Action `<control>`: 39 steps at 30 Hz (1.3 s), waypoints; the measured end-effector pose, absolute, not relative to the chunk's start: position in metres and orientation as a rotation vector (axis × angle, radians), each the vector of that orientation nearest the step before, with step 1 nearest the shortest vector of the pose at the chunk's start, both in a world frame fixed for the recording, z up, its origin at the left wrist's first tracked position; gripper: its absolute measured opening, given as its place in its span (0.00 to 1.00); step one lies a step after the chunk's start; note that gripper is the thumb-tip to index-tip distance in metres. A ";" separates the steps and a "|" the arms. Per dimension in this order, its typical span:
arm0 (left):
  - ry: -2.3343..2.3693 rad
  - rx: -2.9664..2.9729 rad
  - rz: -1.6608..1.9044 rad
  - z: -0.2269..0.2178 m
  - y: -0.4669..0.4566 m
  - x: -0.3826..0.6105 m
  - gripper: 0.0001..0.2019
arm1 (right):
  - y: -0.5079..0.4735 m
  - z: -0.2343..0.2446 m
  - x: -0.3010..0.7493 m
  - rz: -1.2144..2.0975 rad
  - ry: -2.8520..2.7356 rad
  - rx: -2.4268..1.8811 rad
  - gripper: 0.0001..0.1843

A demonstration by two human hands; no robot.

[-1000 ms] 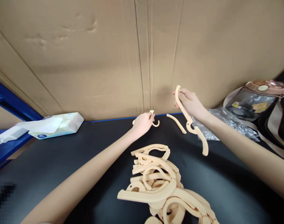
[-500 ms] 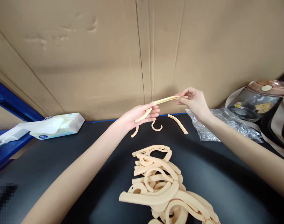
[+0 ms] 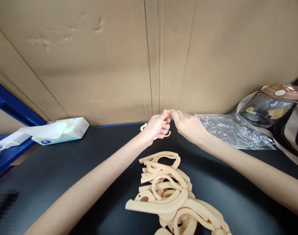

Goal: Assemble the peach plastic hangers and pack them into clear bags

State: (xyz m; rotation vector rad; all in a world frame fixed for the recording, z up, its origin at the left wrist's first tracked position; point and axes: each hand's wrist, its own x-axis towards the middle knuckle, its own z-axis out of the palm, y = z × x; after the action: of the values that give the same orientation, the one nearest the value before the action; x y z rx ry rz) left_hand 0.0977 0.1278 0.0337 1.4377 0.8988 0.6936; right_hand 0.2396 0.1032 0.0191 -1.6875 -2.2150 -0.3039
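My left hand (image 3: 157, 128) is closed, thumb on top, around a beige plastic folding-hanger piece (image 3: 165, 122), which it mostly covers. Fingertip to fingertip with it, my right hand (image 3: 187, 125) pinches at the same piece; its fingers are curled and partly hidden. Behind and under the left hand, a loose beige hook part (image 3: 168, 133) lies on the black table, largely covered. Nearer to me is a heap of beige folding hangers (image 3: 163, 191), piled over one another with hooks and arms crossing.
A tissue pack (image 3: 63, 130) lies at the left beside a blue metal frame (image 3: 7, 111). On the right are crumpled clear plastic (image 3: 234, 133) and a strapped clear water bottle (image 3: 266, 107). A cardboard wall (image 3: 102, 71) rises behind the black table (image 3: 95, 169).
My right hand has come left and down to meet my left hand, which has turned and closed its fingers. The long arm stretched between them no longer shows; the loose arm at right is hidden.
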 end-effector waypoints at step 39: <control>0.992 2.005 -0.064 0.015 0.113 0.011 0.13 | 0.081 -0.019 0.337 -0.010 -2.473 -1.406 0.15</control>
State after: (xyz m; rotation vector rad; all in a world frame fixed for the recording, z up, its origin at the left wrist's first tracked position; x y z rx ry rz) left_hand 0.0112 0.1130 0.0147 2.0054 0.9922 -0.0636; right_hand 0.3366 0.0810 -0.0186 -1.4058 -2.4729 -0.0099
